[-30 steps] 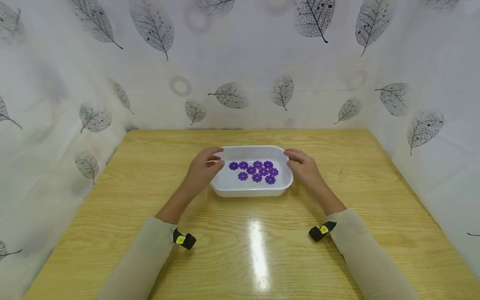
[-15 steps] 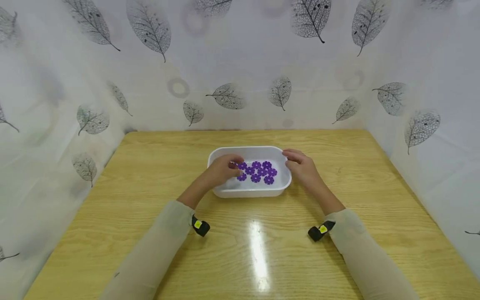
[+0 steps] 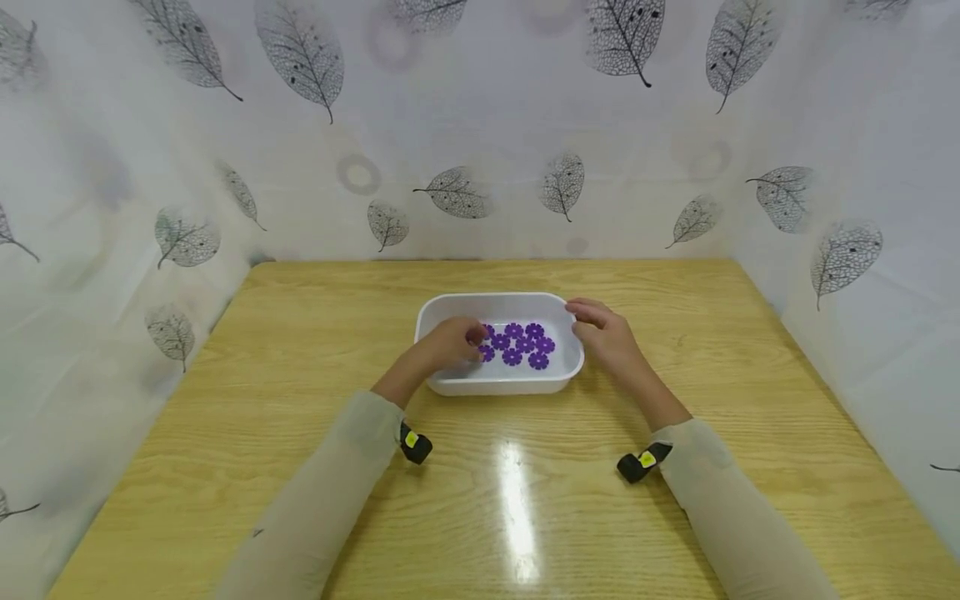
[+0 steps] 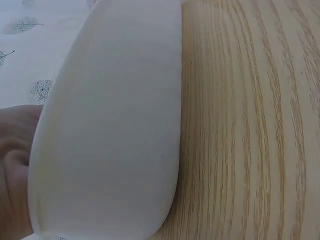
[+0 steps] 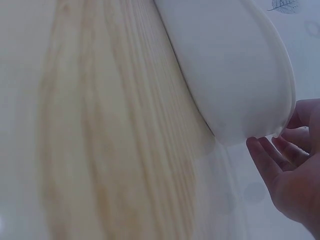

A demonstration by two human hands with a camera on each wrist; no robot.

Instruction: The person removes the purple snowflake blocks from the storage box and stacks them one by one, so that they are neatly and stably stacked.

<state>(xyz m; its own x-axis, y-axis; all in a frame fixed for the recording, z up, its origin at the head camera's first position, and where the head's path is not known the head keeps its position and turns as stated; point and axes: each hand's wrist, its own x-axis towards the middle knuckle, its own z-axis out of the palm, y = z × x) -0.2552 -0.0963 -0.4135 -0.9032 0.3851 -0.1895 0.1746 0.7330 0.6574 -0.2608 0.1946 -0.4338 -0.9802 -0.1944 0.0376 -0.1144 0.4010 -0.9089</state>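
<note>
A white plastic tray [image 3: 498, 387] with rounded corners stands on the table, and several purple flower-shaped discs [image 3: 512, 357] lie on its floor. My left hand [image 3: 450, 342] reaches over the tray's left side, fingers curled down beside the leftmost discs. Whether it pinches a disc is hidden; in the left wrist view the tray wall [image 4: 110, 125] covers its fingertips, and only part of the hand [image 4: 15, 170] shows. At the tray's right end my right hand [image 3: 611, 337] grips the rim, its fingers [image 5: 262, 155] against the outer wall in the right wrist view.
A light wooden table [image 3: 337, 308] lies under the tray, with a bright reflection in front. White leaf-printed curtain [image 3: 487, 125] closes off the back and both sides. Each sleeve carries a black wrist camera, the left one [image 3: 416, 446] and the right one [image 3: 636, 467].
My left hand has let go of the tray's left rim and moved right, into the tray, covering the leftmost disc. The right hand stays on the right rim.
</note>
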